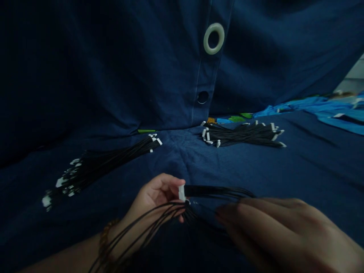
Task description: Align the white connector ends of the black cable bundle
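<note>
Near the lower middle, my left hand (162, 195) is closed round a white connector (182, 192) on black wires (216, 190). More thin black wires hang from its fingers and trail over the wrist, which wears a beaded bracelet (105, 239). My right hand (270, 223), blurred, is at the lower right by the far part of the same wires. Its fingertips are smeared and dark, so what they hold cannot be made out. One bundle of black wires with white ends (102, 165) lies to the left, and another bundle (241, 134) lies beyond the hands to the right.
Dark blue cloth (176, 159) covers the surface and hangs upright behind it, with a pale ring (206, 38) round a hole. Light blue patterned material (313, 108) lies at the far right. A green strip (146, 131) shows at the cloth's fold.
</note>
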`<act>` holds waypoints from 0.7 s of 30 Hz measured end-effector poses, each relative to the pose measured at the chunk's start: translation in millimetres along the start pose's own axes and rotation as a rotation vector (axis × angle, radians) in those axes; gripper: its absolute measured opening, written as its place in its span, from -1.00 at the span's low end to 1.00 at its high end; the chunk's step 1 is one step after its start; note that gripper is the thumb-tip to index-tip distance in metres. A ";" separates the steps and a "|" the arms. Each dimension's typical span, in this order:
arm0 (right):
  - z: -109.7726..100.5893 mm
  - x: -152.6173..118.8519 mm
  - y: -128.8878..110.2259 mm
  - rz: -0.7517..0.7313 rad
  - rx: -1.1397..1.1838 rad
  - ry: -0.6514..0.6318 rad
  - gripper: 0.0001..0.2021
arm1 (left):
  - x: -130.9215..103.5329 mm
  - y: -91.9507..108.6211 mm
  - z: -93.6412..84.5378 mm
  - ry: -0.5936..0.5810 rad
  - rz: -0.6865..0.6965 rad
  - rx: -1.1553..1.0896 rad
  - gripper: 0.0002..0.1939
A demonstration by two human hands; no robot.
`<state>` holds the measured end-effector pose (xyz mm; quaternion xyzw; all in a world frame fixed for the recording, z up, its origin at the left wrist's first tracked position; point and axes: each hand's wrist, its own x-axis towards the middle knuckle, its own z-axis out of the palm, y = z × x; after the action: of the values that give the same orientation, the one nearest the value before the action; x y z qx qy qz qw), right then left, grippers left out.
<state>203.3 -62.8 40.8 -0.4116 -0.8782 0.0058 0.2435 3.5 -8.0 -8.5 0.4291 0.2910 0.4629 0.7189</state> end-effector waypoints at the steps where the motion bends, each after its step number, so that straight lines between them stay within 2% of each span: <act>1: 0.8 0.5 -0.5 -0.015 -0.022 0.006 -0.80 | -0.5 0.1 1.4 0.006 0.002 -0.009 -0.70; 6: -0.4 6.2 -1.3 -0.083 -0.037 0.025 -0.70 | -3.5 1.0 6.7 0.004 -0.015 -0.019 -0.77; 9: 0.0 6.3 -0.9 -0.075 -0.046 0.019 -0.67 | -3.4 1.0 7.7 0.011 -0.016 -0.016 -0.76; 21: 1.9 7.5 0.1 -0.036 0.038 -0.052 -0.74 | -2.8 -2.7 2.7 -0.047 -0.001 0.031 -0.76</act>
<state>198.5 -57.0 42.3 -0.3906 -0.8913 0.0286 0.2285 5.7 -12.1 -9.6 0.4508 0.2815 0.4477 0.7191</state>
